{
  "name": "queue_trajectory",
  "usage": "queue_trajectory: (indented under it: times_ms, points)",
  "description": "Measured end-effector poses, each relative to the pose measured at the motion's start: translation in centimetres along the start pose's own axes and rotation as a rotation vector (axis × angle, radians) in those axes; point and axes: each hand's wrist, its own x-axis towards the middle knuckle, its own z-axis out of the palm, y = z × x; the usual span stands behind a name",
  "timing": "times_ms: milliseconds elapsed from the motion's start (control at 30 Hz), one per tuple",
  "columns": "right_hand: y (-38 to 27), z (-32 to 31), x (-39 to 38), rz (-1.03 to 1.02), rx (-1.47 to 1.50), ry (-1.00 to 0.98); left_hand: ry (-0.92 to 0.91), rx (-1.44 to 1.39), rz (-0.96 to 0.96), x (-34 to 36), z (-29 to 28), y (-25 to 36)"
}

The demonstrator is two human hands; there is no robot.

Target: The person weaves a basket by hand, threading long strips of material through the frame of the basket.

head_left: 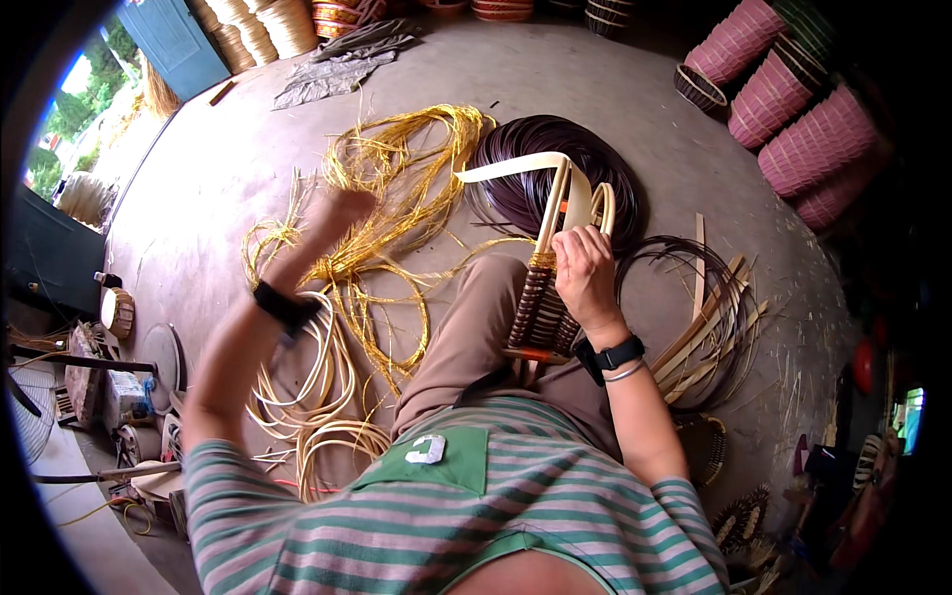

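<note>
My right hand (583, 263) grips the top of a brown woven basket (535, 312), around its pale upright canes and yellow binding, between my knees. A wide pale strip (506, 166) bends over the canes and sticks out leftward. My left hand (342, 213) is raised to the left, blurred, over the tangled yellow strands (432, 137); whether it holds anything I cannot make out. Beyond the basket lies a coil of dark brown cane (540, 134).
Pale cane loops (297, 402) lie left of my legs, loose splints (699, 327) to the right. Pink basket stacks (813, 144) stand back right. Metal equipment (164, 362) crowds the left. A grey cloth (332, 74) lies behind, near the blue door (169, 45).
</note>
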Motion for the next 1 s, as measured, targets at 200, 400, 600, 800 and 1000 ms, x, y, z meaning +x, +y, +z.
queue_trajectory:
  times_ms: [200, 400, 600, 800, 1000]
  points:
    - [0.6, -0.3, -0.6, 0.016, -0.036, -0.006, -0.175, -0.926, -0.451, 1.6, 20.7, 16.0]
    - [0.8, -0.3, -0.7, 0.017, -0.038, 0.005, -0.03, -1.585, -0.529, 4.5, 23.7, 16.7]
    - [0.9, -1.1, -0.3, -0.057, 0.188, 0.064, 0.125, -0.771, -0.356, 4.5, 26.4, 12.0]
    - [3.2, -2.2, -3.8, 0.927, 0.692, 0.398, 0.391, -1.43, -0.78, 4.7, 23.3, 21.3]
    - [-0.3, 0.9, -5.7, 0.881, 0.871, 0.429, 0.375, -1.45, -0.795, 5.2, 24.3, 19.5]
